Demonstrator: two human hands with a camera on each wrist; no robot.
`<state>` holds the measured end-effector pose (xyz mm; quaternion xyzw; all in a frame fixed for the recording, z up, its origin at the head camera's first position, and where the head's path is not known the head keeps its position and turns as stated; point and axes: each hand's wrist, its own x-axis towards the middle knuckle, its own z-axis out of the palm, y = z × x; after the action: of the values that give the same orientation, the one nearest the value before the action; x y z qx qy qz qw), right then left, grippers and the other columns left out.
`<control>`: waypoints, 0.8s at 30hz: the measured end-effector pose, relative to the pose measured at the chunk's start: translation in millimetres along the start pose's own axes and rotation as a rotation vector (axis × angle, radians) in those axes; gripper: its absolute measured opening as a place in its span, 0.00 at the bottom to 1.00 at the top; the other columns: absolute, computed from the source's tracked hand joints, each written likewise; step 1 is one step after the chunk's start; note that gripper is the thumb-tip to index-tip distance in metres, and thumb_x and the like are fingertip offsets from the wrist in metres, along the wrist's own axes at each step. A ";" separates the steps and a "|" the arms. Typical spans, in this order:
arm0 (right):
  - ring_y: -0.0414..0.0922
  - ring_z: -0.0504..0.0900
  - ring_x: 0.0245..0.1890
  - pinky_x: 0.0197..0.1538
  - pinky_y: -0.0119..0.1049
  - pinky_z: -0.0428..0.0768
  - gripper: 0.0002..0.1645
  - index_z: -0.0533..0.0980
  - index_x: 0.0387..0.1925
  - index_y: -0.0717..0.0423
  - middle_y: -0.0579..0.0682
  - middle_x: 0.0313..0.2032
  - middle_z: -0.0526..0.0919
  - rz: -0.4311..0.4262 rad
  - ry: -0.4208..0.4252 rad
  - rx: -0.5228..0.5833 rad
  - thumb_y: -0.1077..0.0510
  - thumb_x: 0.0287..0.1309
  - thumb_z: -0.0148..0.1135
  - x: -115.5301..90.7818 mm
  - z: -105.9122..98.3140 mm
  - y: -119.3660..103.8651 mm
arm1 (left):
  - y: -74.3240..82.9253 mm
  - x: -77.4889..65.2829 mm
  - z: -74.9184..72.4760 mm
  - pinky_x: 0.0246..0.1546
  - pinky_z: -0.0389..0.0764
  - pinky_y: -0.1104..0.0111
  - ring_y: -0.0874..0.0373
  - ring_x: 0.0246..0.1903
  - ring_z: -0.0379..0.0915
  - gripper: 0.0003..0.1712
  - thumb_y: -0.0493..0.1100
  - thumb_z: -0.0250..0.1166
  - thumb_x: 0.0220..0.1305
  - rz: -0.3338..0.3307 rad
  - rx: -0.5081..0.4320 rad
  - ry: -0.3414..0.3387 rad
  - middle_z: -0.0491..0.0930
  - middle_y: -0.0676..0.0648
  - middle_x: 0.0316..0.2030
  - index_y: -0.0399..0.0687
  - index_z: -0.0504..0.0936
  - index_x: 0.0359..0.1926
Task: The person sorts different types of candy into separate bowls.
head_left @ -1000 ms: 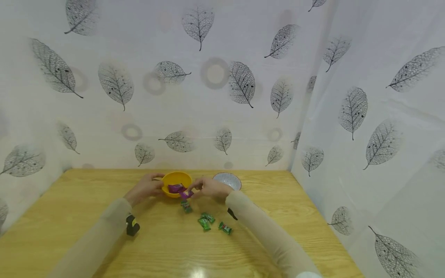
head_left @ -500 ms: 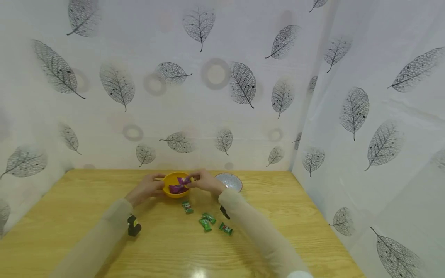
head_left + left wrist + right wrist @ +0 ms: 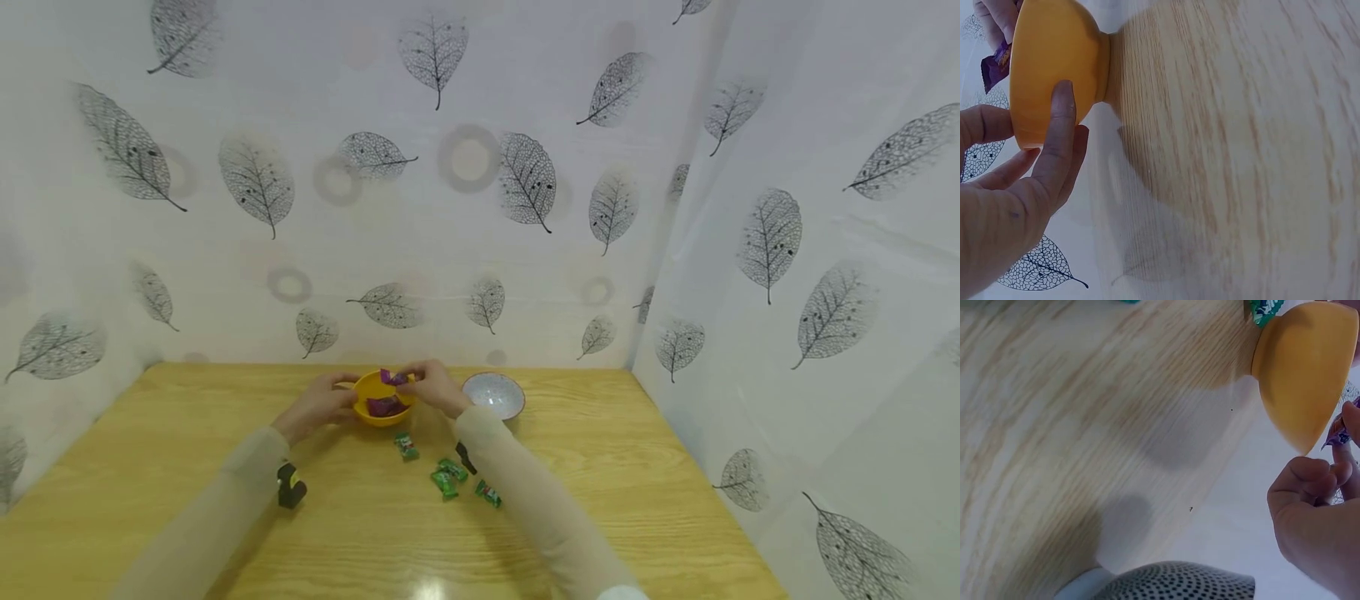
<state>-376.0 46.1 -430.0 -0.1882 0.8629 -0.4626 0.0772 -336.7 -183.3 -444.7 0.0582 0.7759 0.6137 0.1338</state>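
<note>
A yellow bowl (image 3: 366,388) stands far back on the wooden table, with purple-wrapped candy (image 3: 384,407) lying in it. My left hand (image 3: 318,406) holds the bowl's left side; in the left wrist view its thumb is at the rim and its fingers (image 3: 1060,125) lie along the outer wall. Above the bowl's far right rim, my right hand (image 3: 437,388) pinches a purple-wrapped candy (image 3: 392,377). That candy (image 3: 1338,432) shows between thumb and fingertips in the right wrist view, partly hidden by the hand.
Several green-wrapped candies (image 3: 444,483) lie on the table in front of the yellow bowl, one (image 3: 406,446) close to it. A speckled bowl (image 3: 493,393) stands to the right, near my right forearm. A leaf-patterned curtain (image 3: 420,250) hangs behind the table.
My right hand has carried the pinched purple candy from the yellow bowl's front right edge up and back, over its far rim. The left hand stays on the bowl.
</note>
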 end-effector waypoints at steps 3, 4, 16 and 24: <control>0.40 0.63 0.27 0.25 0.29 0.61 0.14 0.84 0.47 0.49 0.45 0.25 0.66 0.017 0.027 0.002 0.54 0.59 0.68 1.6 0.0 0.6 | 0.6 -0.1 0.2 0.50 0.83 0.58 0.45 0.50 0.79 0.32 0.34 0.51 0.68 -0.003 0.000 0.005 0.65 0.23 0.62 0.27 0.56 0.70; 0.40 0.63 0.27 0.26 0.29 0.61 0.14 0.84 0.47 0.49 0.45 0.25 0.66 0.021 0.029 0.007 0.54 0.59 0.68 1.8 0.1 0.9 | 0.5 0.0 0.0 0.51 0.83 0.57 0.45 0.50 0.79 0.32 0.34 0.51 0.68 0.001 0.004 0.001 0.65 0.22 0.62 0.26 0.55 0.70; 0.38 0.58 0.21 0.22 0.28 0.59 0.15 0.83 0.50 0.54 0.42 0.20 0.61 -0.010 -0.026 0.116 0.56 0.62 0.65 -0.9 -3.4 4.4 | 2.4 -0.2 1.2 0.52 0.83 0.55 0.41 0.52 0.78 0.32 0.34 0.50 0.68 -0.004 0.028 0.010 0.65 0.22 0.62 0.26 0.55 0.71; 0.38 0.57 0.17 0.22 0.27 0.61 0.15 0.83 0.50 0.54 0.42 0.17 0.62 -0.024 -0.047 0.168 0.57 0.63 0.64 -5.8 -9.5 4.0 | 1.6 -1.4 0.4 0.51 0.83 0.56 0.43 0.52 0.77 0.32 0.34 0.51 0.68 -0.008 0.021 0.005 0.63 0.23 0.63 0.26 0.56 0.70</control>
<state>-374.7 57.8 -428.2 -0.2023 0.8167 -0.5296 0.1074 -335.3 -182.9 -443.0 0.0549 0.7828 0.6052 0.1339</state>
